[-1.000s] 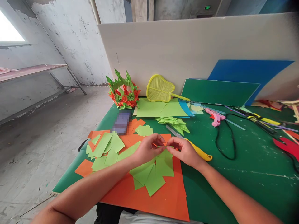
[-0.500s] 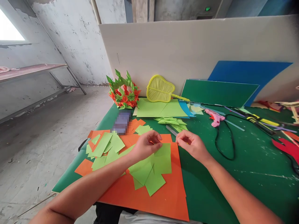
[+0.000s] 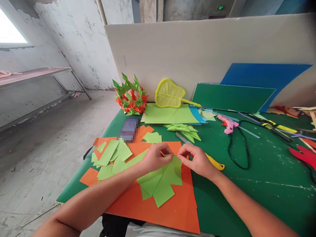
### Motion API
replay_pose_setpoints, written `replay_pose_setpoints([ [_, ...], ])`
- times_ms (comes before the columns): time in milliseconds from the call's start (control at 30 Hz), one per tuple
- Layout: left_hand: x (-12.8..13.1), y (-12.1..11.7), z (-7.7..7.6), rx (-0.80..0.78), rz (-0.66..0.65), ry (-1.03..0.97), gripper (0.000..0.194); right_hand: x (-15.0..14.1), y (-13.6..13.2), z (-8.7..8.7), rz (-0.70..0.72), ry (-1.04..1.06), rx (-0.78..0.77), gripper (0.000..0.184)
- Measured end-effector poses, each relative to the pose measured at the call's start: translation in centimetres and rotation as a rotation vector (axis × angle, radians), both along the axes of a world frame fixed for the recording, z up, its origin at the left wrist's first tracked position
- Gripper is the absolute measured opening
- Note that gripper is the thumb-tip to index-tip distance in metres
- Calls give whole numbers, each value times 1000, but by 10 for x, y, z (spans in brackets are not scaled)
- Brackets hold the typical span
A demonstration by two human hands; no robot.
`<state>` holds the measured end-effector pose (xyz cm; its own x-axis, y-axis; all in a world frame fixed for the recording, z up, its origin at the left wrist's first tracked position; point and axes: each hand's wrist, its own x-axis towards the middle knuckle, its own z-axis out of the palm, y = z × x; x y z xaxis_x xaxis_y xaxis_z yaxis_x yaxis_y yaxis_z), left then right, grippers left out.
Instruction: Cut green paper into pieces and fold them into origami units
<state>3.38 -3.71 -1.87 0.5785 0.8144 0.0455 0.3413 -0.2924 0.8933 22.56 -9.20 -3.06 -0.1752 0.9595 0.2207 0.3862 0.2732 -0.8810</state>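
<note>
- Left hand (image 3: 159, 156): thumb and forefinger brought narrowly together at the upper edge of a green paper piece (image 3: 174, 172). Whether they grip it cannot be told.
- Right hand (image 3: 194, 159): thumb and forefinger likewise narrow, tips just beside those of the left; grip on the paper cannot be told.
- Green paper piece: directly below both sets of fingers, overlapping loose green squares (image 3: 164, 195).
- Orange sheet (image 3: 160, 215): under the squares, at the near edge of the green surface (image 3: 222, 197).
- Left of the hands: a heap of green slips (image 3: 118, 153), partly on orange paper, untidy.
- Right of the hands: a knife with a yellow handle (image 3: 214, 162), partly behind the right hand.
- Beyond the hands: a cluster of folded green points (image 3: 185, 130); a dark rectangular object (image 3: 128, 129), pixelated, any marking illegible.
- Farther back: light green sheets (image 3: 170, 113) on blue, a yellow fan-shaped item (image 3: 170, 93) upright behind them, and a green-and-orange folded-paper ring (image 3: 130, 98) to their left.
- Right side: a pink glue gun (image 3: 228, 125), black cord attached.
- Rear: a pale panel (image 3: 172, 46), with green and blue boards (image 3: 232, 98) leaning on it.
- Above the panel: a lit green sign (image 3: 220, 7), too small to read.
</note>
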Motion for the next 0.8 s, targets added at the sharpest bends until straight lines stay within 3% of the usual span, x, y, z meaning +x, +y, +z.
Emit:
replay_pose_setpoints([
  [267, -12, 26, -1, -79, 93, -185, 12, 22, 7, -3, -169, 202, -17, 23],
  [467, -8, 18, 0, -175, -68, -320, 31, 12, 9, -6, -102, 260, -118, 28],
  [567, -11, 19, 0, -150, -61, -142, 21, 17, 9, -5, -171, 76, -36, 28],
  [667, -19, 28, -1, -25, -19, 115, 14, 34, 9, -5, -357, -309, 113, 28],
  [733, -24, 32, -3, 79, -39, 211, 23, 47, 8, -8, -355, -517, 138, 31],
  [800, -27, 34, -6, 127, -70, 245, 34, 57, 8, -13, -314, -598, 83, 34],
])
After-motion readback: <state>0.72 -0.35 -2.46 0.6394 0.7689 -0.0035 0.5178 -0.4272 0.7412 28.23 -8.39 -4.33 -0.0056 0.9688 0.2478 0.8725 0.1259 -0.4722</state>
